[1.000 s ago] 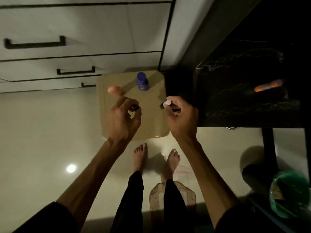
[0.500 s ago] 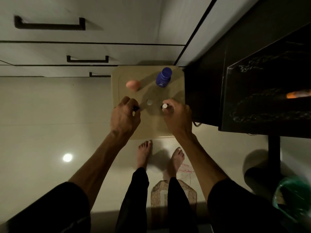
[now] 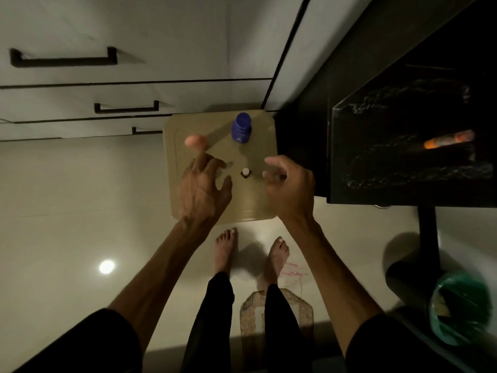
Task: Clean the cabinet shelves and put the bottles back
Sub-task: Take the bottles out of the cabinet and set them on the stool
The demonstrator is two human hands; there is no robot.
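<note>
Both sets of fingers were spread loose and empty, the left hand (image 3: 203, 188) and right hand (image 3: 289, 184) flanking a tiny white-capped dark bottle (image 3: 245, 172) mid-stool. A blue plastic bottle (image 3: 241, 127) stood by the beige square stool's (image 3: 258, 208) far edge, a pink egg-shaped sponge (image 3: 195, 141) toward its far-left corner. Staging bottles, seemingly; next comes a light pinch.

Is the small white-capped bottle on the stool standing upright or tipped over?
Upright. The small bottle shows its white cap from above, standing free on the stool between both hands.

A dim room in a home: white drawers (image 3: 134, 49) with dark bar handles, a glossy tiled floor (image 3: 67, 211), bare feet, and a green-lined bin (image 3: 457, 305) beside dark furniture.
</note>
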